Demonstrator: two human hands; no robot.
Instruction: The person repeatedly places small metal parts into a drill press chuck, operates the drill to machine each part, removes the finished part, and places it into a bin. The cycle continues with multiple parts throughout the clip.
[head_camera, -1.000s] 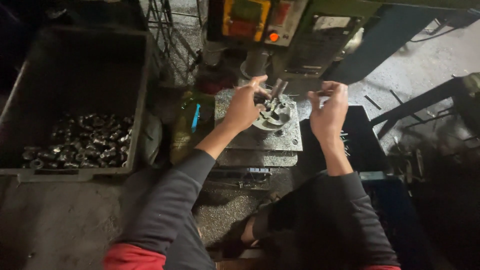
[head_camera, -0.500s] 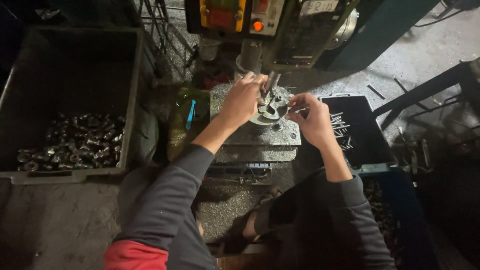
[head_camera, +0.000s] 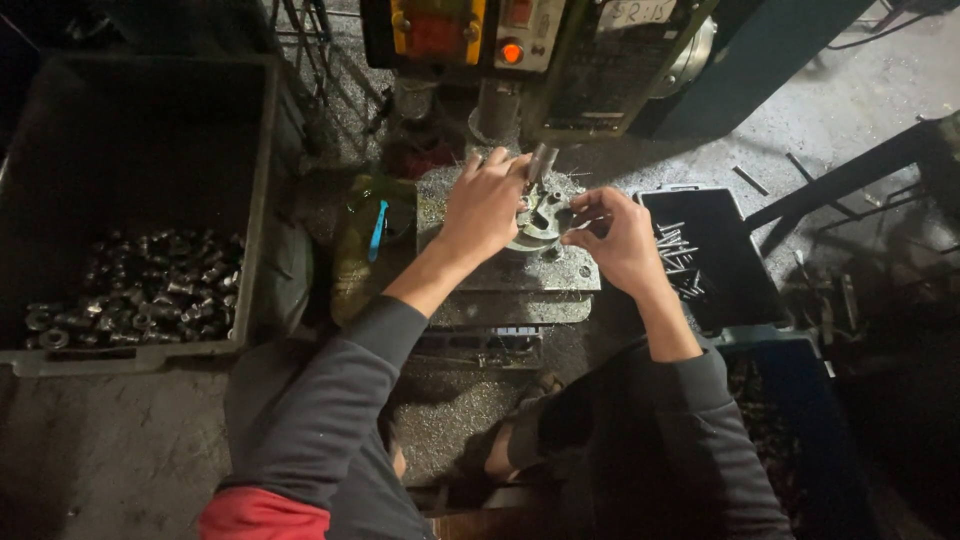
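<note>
- Head view: the round metal fixture (head_camera: 540, 222) sits on the grey machine plate (head_camera: 500, 270), straight below the drill spindle (head_camera: 541, 160); everything here is placed from that fixture.
- The left hand (head_camera: 485, 205) lies over the fixture's left edge, fingers curled down onto its rim and touching it. Whether this grip pinches a small part there cannot be told, since the fingers hide the spot.
- The right hand (head_camera: 620, 240) is at the fixture's right edge, thumb and forefinger drawn together close to the rim. The grip looks nearly closed, but what it has hold of, if anything, is too small and dark to make out.
- Both forearms in dark grey sleeves (head_camera: 330, 400) run from the bottom of the frame up toward the fixture.
- Left of the fixture, a greenish bottle (head_camera: 362, 250) with a blue-handled tool (head_camera: 377, 230) stands just beside the plate.
- Far left of the fixture, well apart, a large dark bin (head_camera: 255, 200) holds a heap of short metal sleeves (head_camera: 135, 295).
- Right of the fixture, near the right hand, a black tray (head_camera: 730, 270) holds thin metal pins (head_camera: 675, 250).
- Above the fixture, the machine head carries an orange button (head_camera: 512, 52).
- Below and right of the fixture, a blue crate (head_camera: 800, 400) stands on the floor.
</note>
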